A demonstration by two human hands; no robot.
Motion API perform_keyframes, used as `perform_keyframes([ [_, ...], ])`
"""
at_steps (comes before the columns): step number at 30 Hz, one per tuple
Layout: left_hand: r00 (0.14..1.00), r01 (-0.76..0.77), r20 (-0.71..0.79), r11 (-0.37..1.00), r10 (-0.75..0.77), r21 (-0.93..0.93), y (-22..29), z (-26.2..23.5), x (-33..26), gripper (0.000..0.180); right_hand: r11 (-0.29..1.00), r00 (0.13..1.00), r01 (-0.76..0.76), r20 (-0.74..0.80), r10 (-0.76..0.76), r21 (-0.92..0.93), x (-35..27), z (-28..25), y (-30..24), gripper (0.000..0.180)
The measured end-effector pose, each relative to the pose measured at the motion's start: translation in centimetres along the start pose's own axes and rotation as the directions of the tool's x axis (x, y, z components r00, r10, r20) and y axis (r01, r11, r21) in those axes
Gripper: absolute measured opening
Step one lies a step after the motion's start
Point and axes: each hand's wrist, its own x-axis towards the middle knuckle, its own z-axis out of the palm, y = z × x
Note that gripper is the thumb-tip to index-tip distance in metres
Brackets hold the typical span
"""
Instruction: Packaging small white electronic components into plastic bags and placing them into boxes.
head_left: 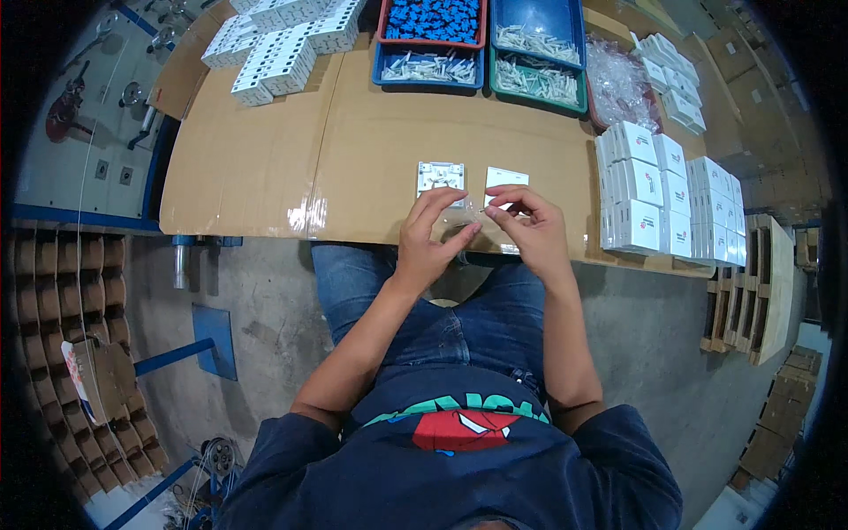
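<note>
Plastic film (456, 215), clear & hard to make out, sits btwn the two hands, just over the near edge of the cardboard-covered table (371, 132). L hand (433, 237) is at its left side: thumb & index part-open in a loose C, fingers bent fwd, film showing in the gap; can't tell if it's actually gripped. R hand (533, 228) is just right of it, thumb & fingertips drawn close in a pinch on a small thin piece (482, 210), too small & blurred to ID. Piece is at R thumb tip, pointing twd L hand, near but apart from L fingertips.

Directly beyond L fingers: white frame (440, 172) w/ molded cutouts, flat on the cardboard, near edge partly hidden by the fingers. Beyond R fingers: white plate (510, 176), smooth, also flat, lower part covered by that hand. Frame & plate lie side by side w/ a narrow gap.

Far edge, ctr: red tray (431, 43) of blue bits, blue tray (428, 87) of small white parts just nearer; green tray (541, 108) w/ similar parts to its right. Pile of clear bags (623, 84) next over. White boxes (638, 190) stacked on R side of table, well apart from R hand; more white units (283, 62) stacked far L.
</note>
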Motion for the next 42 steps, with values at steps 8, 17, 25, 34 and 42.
perform_keyframes([
  [8, 0.996, -0.086, -0.014, 0.996, 0.086, 0.017, 1.6, -0.5, -1.2, 0.045, 0.997, 0.995, 0.068, 0.08, -0.065, -0.03, -2.0, 1.3, -1.2, 0.013],
  [17, 0.994, -0.097, -0.048, 0.995, 0.098, 0.009, 2.3, -0.9, -1.6, 0.039, 0.992, 0.989, 0.118, 0.09, -0.113, -0.053, -2.4, 1.4, -3.0, 0.018],
  [25, 0.995, -0.007, -0.103, 0.999, 0.011, 0.04, -1.9, -1.8, -1.1, 0.039, 0.994, 0.997, 0.051, 0.062, -0.045, -0.101, -0.2, 0.7, 0.3, 0.019],
  [34, 0.956, 0.16, -0.263, 0.983, -0.133, 0.087, -10.5, -3.6, 0.4, 0.035, 0.93, 0.994, -0.104, -0.008, 0.108, -0.354, 7.6, -1.1, 4.3, 0.023],
  [42, 0.946, 0.206, -0.3, 0.944, -0.125, 0.258, -10.2, -2.8, 0.2, 0.036, 0.764, 0.988, 0.129, 0.019, -0.152, -0.632, 22.1, 0.3, 5.4, 0.017],
])
